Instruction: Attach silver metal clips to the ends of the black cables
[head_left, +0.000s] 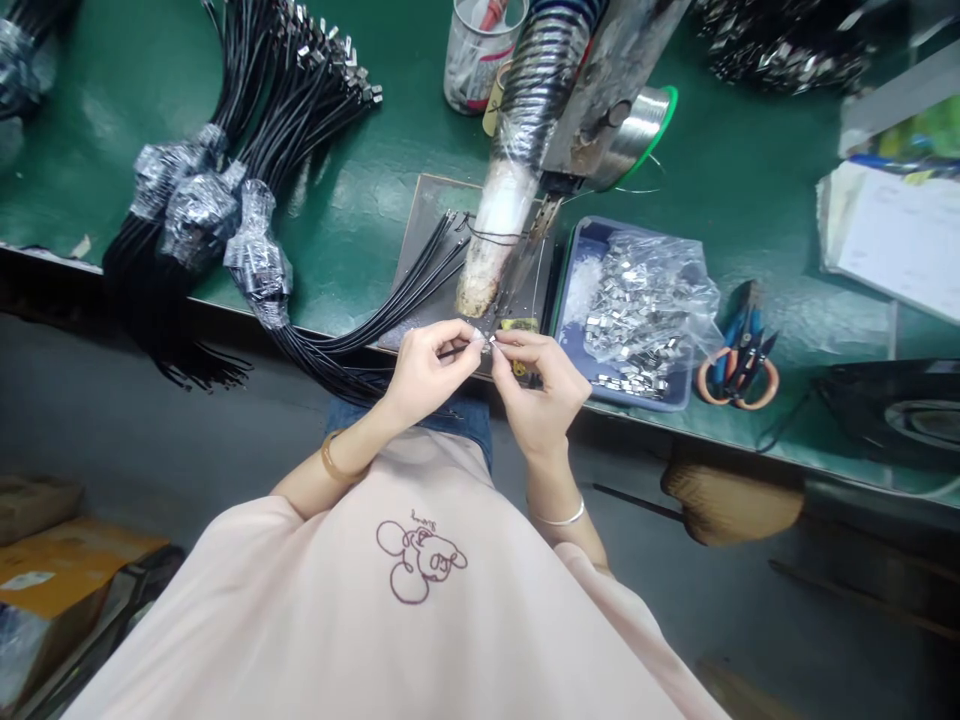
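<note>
My left hand [435,368] pinches the end of a black cable near the bench's front edge. Facing it, my right hand [541,385] pinches a small silvery metal connector [491,340] against or close to that cable end; whether the two touch I cannot tell. Just beyond my fingertips is the lower end of a white-wrapped tube [487,250], with a metal soldering tip [536,235] beside it. Loose black cables [375,325] run from the left onto a flat board [427,215]. A blue tray [679,398] of metal connectors in a plastic bag [637,300] stands right of my right hand.
Wrapped bundles of black cables [259,260] lie on the green bench [390,140] at left. A solder spool [637,135] and a clear cup [480,60] stand at the back. Orange-handled scissors [739,380], pliers [742,325] and papers [900,240] are on the right.
</note>
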